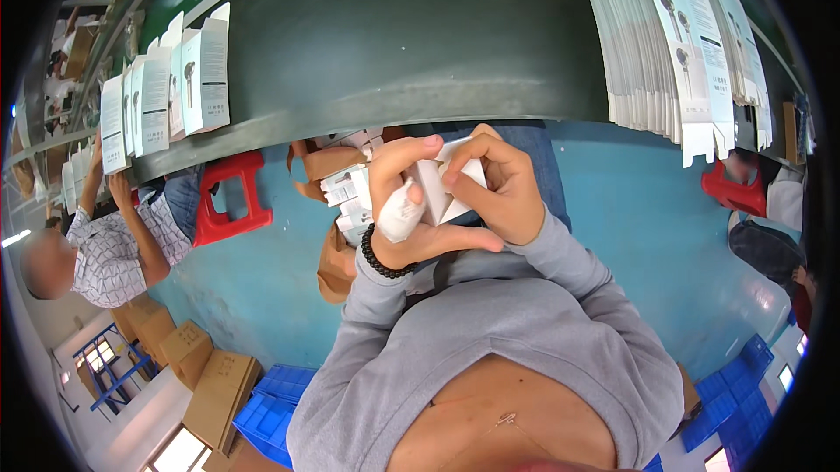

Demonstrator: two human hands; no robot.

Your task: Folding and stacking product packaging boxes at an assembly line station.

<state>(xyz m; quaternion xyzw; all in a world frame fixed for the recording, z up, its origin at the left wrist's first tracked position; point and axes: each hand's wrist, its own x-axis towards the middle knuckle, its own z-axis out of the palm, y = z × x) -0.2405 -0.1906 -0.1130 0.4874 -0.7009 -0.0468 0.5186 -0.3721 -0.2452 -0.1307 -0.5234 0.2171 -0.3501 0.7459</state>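
Observation:
In front of my chest I hold a small white cardboard box (429, 189), its end with the flaps turned up toward me. My left hand (389, 170) wraps round one side of it, thumb and fingers on either side of the walls. A white wrapping (402, 213) covers part of that hand, and a black beaded bracelet sits on its wrist. With bent fingers, my right hand (507, 188) pinches a flap at the box's right edge. What lies inside the box cannot be made out.
A dark green table (411, 34) runs ahead of me. Flat printed cartons (643, 52) stand in a long stack at right; several erected cartons (206, 78) stand at left. Below the table lies an opened brown carton (337, 262) with white boxes. A co-worker (131, 244) works at left near a red stool (232, 201).

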